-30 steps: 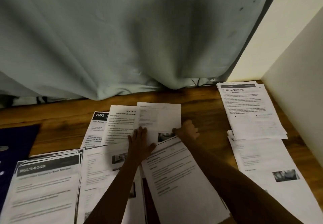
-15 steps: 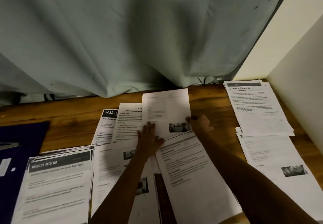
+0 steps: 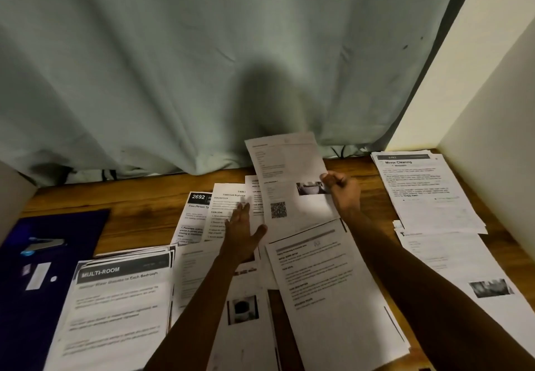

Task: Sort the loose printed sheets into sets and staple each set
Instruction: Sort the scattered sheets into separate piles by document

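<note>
Printed sheets lie spread over a wooden table [image 3: 136,214]. My right hand [image 3: 343,194] pinches the right edge of one sheet with a QR code and a small photo [image 3: 286,179], lifted and tilted up toward the curtain. My left hand [image 3: 243,234] hovers with straight fingers over the sheets beside it, over the "Tablecloth" page [image 3: 225,208]. A "MULTI-ROOM" stack [image 3: 115,304] sits at the near left. A stapler [image 3: 43,244] rests on a dark blue folder [image 3: 58,283] at the far left.
A "Mirror Cleaning" stack [image 3: 425,191] and another sheet pile [image 3: 451,266] lie at the right by a white wall [image 3: 492,110]. A pale green curtain [image 3: 202,66] hangs along the table's back edge. More sheets [image 3: 333,298] cover the near middle.
My right hand has lifted the photo sheet up and away from the pile, exposing its QR code. My left hand has risen off the sheets and its fingers have spread.
</note>
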Demonstrator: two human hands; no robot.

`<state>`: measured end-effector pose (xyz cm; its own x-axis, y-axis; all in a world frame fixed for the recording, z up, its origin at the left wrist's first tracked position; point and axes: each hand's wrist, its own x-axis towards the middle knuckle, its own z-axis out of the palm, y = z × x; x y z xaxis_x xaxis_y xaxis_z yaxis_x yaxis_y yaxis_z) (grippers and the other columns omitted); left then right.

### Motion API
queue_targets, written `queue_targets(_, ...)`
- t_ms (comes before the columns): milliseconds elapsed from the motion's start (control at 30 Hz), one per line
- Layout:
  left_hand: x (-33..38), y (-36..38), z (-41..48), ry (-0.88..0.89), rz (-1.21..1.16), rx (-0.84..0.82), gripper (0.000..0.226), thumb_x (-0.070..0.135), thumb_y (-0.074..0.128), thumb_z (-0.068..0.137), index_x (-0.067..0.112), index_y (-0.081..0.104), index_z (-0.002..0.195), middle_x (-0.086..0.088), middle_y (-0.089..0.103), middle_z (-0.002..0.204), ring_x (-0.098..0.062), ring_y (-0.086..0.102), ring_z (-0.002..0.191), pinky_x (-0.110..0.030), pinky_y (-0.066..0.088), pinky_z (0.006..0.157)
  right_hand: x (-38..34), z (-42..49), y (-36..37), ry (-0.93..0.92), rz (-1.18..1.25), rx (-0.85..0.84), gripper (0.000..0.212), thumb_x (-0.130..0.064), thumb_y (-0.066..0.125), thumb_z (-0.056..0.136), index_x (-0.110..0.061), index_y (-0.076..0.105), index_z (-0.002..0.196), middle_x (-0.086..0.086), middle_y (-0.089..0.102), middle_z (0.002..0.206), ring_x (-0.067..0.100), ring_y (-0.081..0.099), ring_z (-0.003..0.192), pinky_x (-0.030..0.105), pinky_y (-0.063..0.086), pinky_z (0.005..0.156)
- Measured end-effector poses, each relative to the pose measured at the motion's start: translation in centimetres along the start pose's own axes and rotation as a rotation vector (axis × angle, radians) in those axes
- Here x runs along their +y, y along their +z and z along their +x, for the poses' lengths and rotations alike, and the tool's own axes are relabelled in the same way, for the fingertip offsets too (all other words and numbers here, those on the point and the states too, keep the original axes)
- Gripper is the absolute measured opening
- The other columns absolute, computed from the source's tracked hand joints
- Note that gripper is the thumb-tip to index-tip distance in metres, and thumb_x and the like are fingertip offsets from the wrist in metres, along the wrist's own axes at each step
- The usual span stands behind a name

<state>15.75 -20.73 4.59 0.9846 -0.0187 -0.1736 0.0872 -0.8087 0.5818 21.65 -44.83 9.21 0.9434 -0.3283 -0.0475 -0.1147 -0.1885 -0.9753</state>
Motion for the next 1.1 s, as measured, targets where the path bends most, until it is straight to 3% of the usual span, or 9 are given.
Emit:
queue_targets(100, -0.3, -1.4, -1.1, -0.027, -0.102, 0.032, 0.079, 0.049, 0.049, 0.092, 0.015, 0.009, 0.151, -0.006, 0.005, 0.159, -0.024, 0.004, 0.146, -0.046, 0.005, 0.119, -2.4, -1.3, -0.5, -0.132, 0.107, -0.023, 0.021, -0.016, 0.059, 0.091, -0.002, 0.064, 0.106, 0.001, 0.067, 0.091, 0.005, 0.064, 0.081, 0.02, 0.054, 0.078)
queue_targets(300, 0.4, -5.1, -3.4, -0.15, -0.542, 0.164, 0.063, 0.048, 0.044, 0.095, 0.023, 0.023, 0.149, -0.005, 0.028, 0.154, -0.026, 0.028, 0.14, -0.038, 0.023, 0.112, -5.7, -4.2, -0.2, -0.336, 0.243, -0.082, 0.011, -0.01, 0.053, 0.094, -0.007, 0.063, 0.097, 0.001, 0.067, 0.09, 0.004, 0.065, 0.082, 0.017, 0.051, 0.073)
queue_targets(400, 0.1, -6.7, -4.1, -0.244, -0.714, 0.195, 0.067, 0.068, 0.03, 0.089, 0.033, 0.027, 0.147, -0.002, 0.031, 0.152, -0.028, 0.031, 0.138, -0.045, 0.023, 0.112, -6.6, -5.7, 0.5, -0.315, 0.314, -0.089, 0.01, -0.012, 0.055, 0.094, -0.011, 0.064, 0.091, 0.005, 0.067, 0.086, 0.014, 0.064, 0.078, 0.025, 0.054, 0.071)
queue_targets(467, -0.6, -7.5, -4.3, -0.25, -0.807, 0.228, 0.089, 0.089, 0.023, 0.073, 0.035, 0.038, 0.142, 0.002, 0.04, 0.147, -0.024, 0.037, 0.134, -0.047, 0.025, 0.113, -6.6, -6.3, 1.1, -0.27, 0.266, -0.086, 0.012, -0.014, 0.057, 0.093, -0.014, 0.066, 0.085, 0.008, 0.067, 0.082, 0.021, 0.062, 0.076, 0.034, 0.053, 0.07)
queue_targets(600, -2.4, -7.9, -5.1, -0.294, -1.013, 0.24, 0.095, 0.093, 0.026, 0.066, 0.03, 0.051, 0.132, -0.002, 0.053, 0.135, -0.023, 0.051, 0.121, -0.05, 0.035, 0.108, -3.9, -7.4, 2.8, -0.149, 0.045, -0.094, 0.016, -0.016, 0.062, 0.09, -0.008, 0.067, 0.078, 0.009, 0.067, 0.076, 0.022, 0.061, 0.07, 0.043, 0.054, 0.069)
queue_targets(733, -3.8, -7.0, -7.6, -0.285, -1.103, 0.228, 0.082, 0.082, 0.027, 0.071, 0.029, 0.055, 0.126, -0.008, 0.064, 0.121, -0.027, 0.06, 0.111, -0.05, 0.044, 0.1, 0.0, -10.9, 4.6, -0.04, -0.14, -0.132, 0.018, -0.023, 0.059, 0.092, -0.014, 0.065, 0.077, 0.004, 0.067, 0.077, 0.016, 0.064, 0.071, 0.026, 0.053, 0.064)
queue_targets(900, -6.4, -4.3, -10.7, -0.334, -0.948, 0.307, 0.06, 0.064, 0.035, 0.091, 0.026, 0.045, 0.137, 0.004, 0.052, 0.13, -0.018, 0.049, 0.119, -0.039, 0.034, 0.107, 5.0, -14.9, 6.7, 0.039, -0.251, -0.098, 0.02, -0.026, 0.059, 0.091, -0.012, 0.063, 0.078, 0.003, 0.064, 0.076, 0.014, 0.06, 0.07, 0.023, 0.048, 0.067)
queue_targets(1033, -7.0, -2.9, -12.8, -0.283, -0.613, 0.314, 0.038, 0.031, 0.035, 0.102, 0.025, 0.034, 0.139, 0.01, 0.047, 0.125, -0.013, 0.048, 0.108, -0.014, 0.042, 0.083, 7.0, -17.1, 7.7, 0.036, -0.313, -0.124, 0.012, -0.017, 0.06, 0.09, -0.008, 0.059, 0.083, 0.003, 0.059, 0.076, 0.009, 0.052, 0.066, 0.014, 0.038, 0.057)
queue_targets(1100, -8.5, -2.0, -13.2, -0.23, -0.535, 0.294, 0.052, 0.035, 0.042, 0.098, 0.021, 0.027, 0.146, 0.004, 0.04, 0.142, -0.016, 0.042, 0.127, -0.023, 0.041, 0.101, 7.6, -17.8, 8.1, 0.02, -0.332, -0.161, 0.006, -0.013, 0.059, 0.09, -0.009, 0.06, 0.093, 0.001, 0.059, 0.081, 0.007, 0.054, 0.07, 0.009, 0.04, 0.057)
